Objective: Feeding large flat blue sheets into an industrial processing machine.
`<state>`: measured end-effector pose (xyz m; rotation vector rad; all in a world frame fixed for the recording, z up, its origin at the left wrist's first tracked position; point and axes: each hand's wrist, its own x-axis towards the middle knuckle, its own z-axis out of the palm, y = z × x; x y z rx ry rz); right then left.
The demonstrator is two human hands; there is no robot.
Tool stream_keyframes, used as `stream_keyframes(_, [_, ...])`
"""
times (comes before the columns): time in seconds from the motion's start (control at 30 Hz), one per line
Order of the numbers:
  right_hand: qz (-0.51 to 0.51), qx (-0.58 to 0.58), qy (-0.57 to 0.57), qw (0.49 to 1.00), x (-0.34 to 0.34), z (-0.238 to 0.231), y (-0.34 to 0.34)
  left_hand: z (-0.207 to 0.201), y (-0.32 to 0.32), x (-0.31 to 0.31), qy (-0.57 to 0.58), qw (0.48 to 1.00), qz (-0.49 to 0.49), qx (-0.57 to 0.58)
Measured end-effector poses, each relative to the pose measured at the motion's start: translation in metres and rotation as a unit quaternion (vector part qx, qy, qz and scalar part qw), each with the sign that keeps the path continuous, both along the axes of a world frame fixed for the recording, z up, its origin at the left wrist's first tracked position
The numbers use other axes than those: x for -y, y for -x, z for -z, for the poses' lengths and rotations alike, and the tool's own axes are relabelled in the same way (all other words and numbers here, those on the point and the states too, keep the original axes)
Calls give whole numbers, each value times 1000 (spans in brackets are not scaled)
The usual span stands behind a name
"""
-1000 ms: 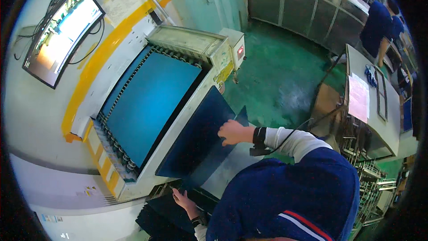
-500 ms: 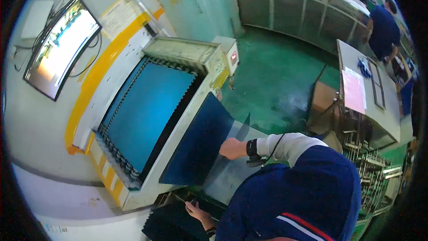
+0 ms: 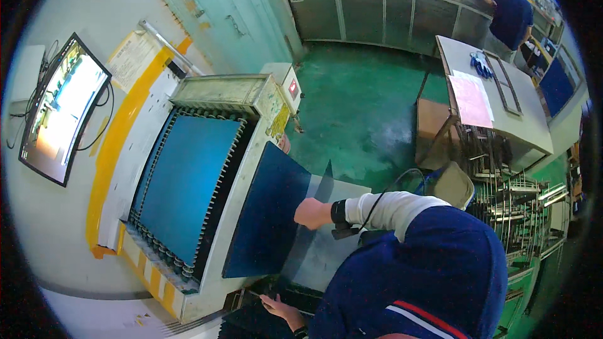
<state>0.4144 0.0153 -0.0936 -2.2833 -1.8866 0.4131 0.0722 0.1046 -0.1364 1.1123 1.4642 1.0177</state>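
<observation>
A thin dark panel (image 3: 322,182), seen nearly edge-on, stands tilted over a pale flat surface (image 3: 342,204). My right hand (image 3: 312,213) is closed on its edge. Lower down, my left hand (image 3: 281,309) has its thumb and fingers at the panel's lower end, seemingly pinching it; the contact is partly hidden in shadow. To the left of the right hand, a dark blue panel (image 3: 267,213) lies flat at the machine's front edge. Beyond it, a bright blue panel (image 3: 185,182) rests inside the machine between rows of small rollers.
The roller machine (image 3: 217,91) has a control box (image 3: 284,85) at its far corner. A monitor (image 3: 66,107) hangs on the left wall. Metal racks (image 3: 518,220) stand at right, near a table (image 3: 502,107) with gloves and paper. Farther back is another person (image 3: 509,12).
The view has turned, so the machine and monitor sit farther left and the right-hand table shows more. Both hands keep nearly the same place by the thin panel.
</observation>
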Motion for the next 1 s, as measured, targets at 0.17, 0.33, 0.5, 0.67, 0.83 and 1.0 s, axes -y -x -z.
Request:
stream_keyframes(0.17, [-9, 2, 5, 1000, -5, 9, -1, 3, 7, 0, -19, 999, 44, 15])
stream_keyframes(0.33, [-4, 8, 20, 1000, 1, 8, 2, 4, 8, 3, 8, 1000, 25, 14])
stream_keyframes(0.5, [6, 0, 23, 1000, 9, 8, 6, 11, 14, 7, 6, 1000, 19, 17])
stream_keyframes(0.67, [6, 6, 50, 999, 13, 6, 7, 15, 12, 7, 7, 1000, 9, 8])
stream_keyframes(0.83, [4, 2, -11, 1000, 16, 12, 7, 16, 13, 5, -3, 1000, 18, 4])
stream_keyframes(1.0, [-2, 11, 34, 999, 12, 2, 5, 14, 10, 1, -6, 1000, 17, -8])
